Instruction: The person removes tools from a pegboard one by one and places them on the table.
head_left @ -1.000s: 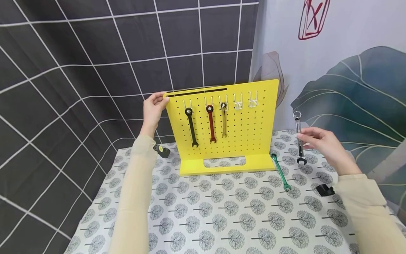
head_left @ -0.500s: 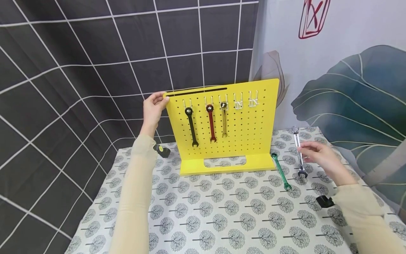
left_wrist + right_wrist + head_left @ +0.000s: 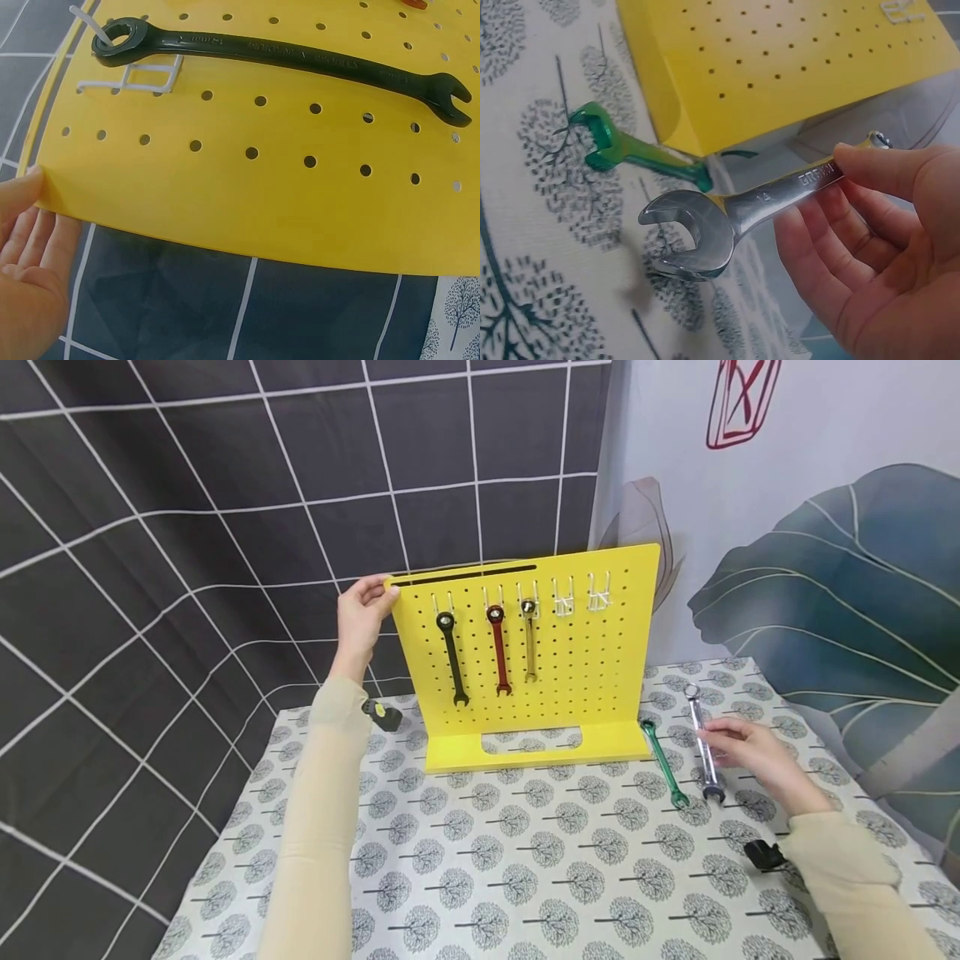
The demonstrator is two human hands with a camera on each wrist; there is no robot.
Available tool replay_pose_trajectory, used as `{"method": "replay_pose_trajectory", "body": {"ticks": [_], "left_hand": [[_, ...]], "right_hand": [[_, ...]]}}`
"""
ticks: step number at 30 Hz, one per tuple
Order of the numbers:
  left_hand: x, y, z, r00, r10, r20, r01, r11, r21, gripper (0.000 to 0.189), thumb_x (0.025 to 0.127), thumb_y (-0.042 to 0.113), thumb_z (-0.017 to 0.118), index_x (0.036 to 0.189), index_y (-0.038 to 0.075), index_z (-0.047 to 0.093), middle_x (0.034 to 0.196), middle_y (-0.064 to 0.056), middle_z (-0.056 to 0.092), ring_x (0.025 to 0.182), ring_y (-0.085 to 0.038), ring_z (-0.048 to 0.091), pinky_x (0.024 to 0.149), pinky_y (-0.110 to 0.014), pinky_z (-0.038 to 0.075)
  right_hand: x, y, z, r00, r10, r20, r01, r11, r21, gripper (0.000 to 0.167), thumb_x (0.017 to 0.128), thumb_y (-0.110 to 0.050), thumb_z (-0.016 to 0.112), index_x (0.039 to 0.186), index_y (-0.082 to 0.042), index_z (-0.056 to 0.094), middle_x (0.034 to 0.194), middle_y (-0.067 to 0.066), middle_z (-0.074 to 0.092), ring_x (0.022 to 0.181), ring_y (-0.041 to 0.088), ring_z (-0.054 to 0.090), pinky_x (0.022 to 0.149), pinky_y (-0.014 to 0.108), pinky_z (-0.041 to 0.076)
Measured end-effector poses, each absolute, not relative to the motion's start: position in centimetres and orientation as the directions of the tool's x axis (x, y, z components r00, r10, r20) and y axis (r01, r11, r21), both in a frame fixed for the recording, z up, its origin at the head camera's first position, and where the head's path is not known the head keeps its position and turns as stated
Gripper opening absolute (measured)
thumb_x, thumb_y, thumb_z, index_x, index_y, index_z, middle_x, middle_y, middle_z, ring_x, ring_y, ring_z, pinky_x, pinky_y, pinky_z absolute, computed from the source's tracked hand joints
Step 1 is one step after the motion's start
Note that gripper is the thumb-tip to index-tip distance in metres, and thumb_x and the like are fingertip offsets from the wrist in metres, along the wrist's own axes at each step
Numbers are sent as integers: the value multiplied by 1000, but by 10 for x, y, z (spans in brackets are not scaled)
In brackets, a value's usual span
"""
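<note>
A silver combination wrench [image 3: 702,745] is pinched between the thumb and fingers of my right hand [image 3: 753,758], its open end toward me and low over the table. In the right wrist view the open end of this wrench [image 3: 697,232] shows large. Just left of it a green wrench [image 3: 664,765] lies on the cloth. My left hand [image 3: 358,617] grips the upper left corner of a yellow pegboard [image 3: 570,685], thumb in front. On the board's hooks hang a black wrench [image 3: 453,658], a red wrench [image 3: 498,652] and a gold wrench [image 3: 530,642].
Two white hooks [image 3: 564,598] at the board's upper right bear nothing. The table's tree-print cloth [image 3: 525,877] spreads in front of the board. A dark gridded curtain [image 3: 225,552] hangs behind and to the left, a leaf-printed one [image 3: 840,577] to the right.
My right hand has lowered the silver wrench toward the table beside the green one, tilting its ring end down and away. My left hand keeps its grip on the board's corner.
</note>
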State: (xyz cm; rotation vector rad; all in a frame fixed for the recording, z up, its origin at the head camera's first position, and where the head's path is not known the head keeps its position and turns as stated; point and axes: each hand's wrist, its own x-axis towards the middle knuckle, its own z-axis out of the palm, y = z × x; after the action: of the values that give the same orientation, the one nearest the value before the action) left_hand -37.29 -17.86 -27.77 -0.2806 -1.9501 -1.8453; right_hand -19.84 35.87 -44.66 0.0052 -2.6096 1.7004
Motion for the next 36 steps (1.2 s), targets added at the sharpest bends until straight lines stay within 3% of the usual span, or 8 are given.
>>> {"method": "replay_pose_trajectory", "body": {"ticks": [5,19,31,36], "left_hand": [[-373,-179,-278,-883,-151,444,434,93,896,27,93,4,72,119,0,68,103,-7,69,94,-15,67,88,-27,56],[-373,-178,-278,-882,-154,445,435,94,896,27,93,4,72,119,0,68,102,-6,68,93,-15,66,86,-25,56],[-374,-178,-275,-881,-147,450,442,81,893,26,93,4,73,118,0,69,100,-4,68,94,-15,65,87,-26,56],[-372,-179,-276,-886,-152,438,431,80,899,25,92,3,73,117,0,69,99,-3,68,92,-13,65,86,-25,56]], "right_hand": [[-198,360,-452,-1000,0,-10,9,368,-930,41,100,-20,65,123,12,54,94,-9,67,80,8,66,74,26,60],[-201,358,-462,-998,35,-51,61,441,-895,51,101,-26,64,129,15,51,99,4,64,79,10,63,73,26,59],[-217,357,-473,-996,17,-86,82,538,-839,55,101,-27,62,131,17,50,116,26,63,84,11,65,73,25,58],[-219,356,-477,-993,14,-118,105,579,-808,54,101,-25,62,130,19,50,110,24,65,83,14,64,71,28,59]]}}
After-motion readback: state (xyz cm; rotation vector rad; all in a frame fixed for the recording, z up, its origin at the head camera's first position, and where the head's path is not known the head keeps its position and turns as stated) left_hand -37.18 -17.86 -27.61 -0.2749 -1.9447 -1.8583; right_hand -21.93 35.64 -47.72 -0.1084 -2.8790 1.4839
